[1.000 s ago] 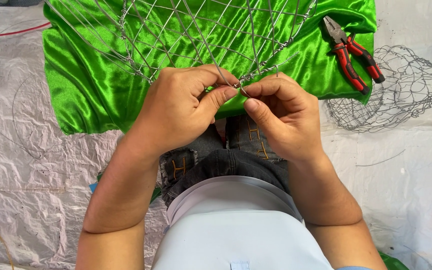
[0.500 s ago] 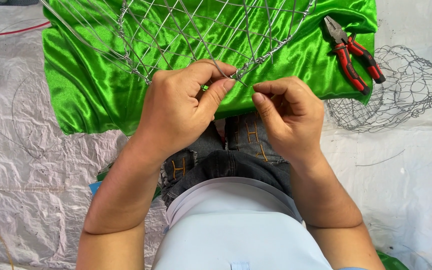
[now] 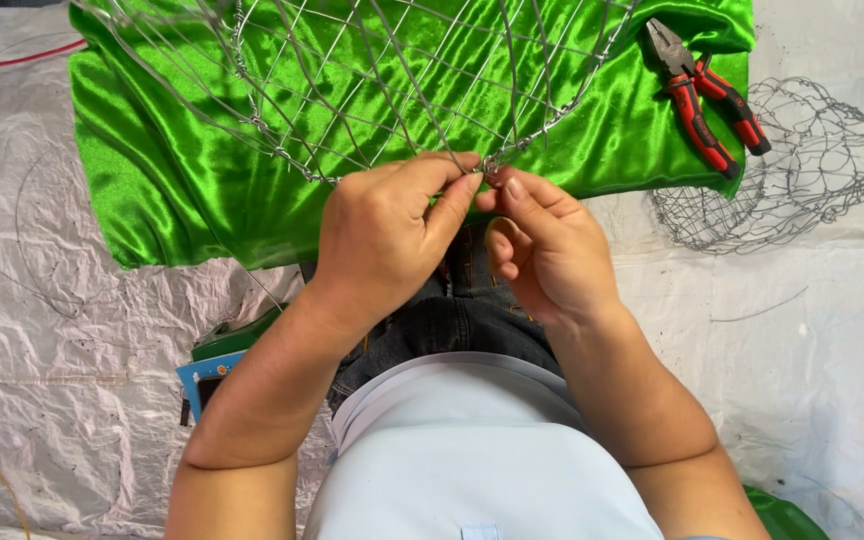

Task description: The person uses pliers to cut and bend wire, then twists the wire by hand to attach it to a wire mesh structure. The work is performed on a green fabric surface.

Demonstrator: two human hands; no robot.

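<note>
Both hands, left hand and right hand, pinch the wire frame rim at one joint. Sharp wire ends there could prick fingertips; pliers lie beyond the right grip.

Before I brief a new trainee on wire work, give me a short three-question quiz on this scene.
1. True or false: the pliers are in the right hand.
2. What do both hands pinch? A) the wire frame's rim B) the green cloth C) the loose mesh
3. What do the pliers lie on?

Key: 1 false; 2 A; 3 the green cloth. The left hand meets the right at the rim.
</note>
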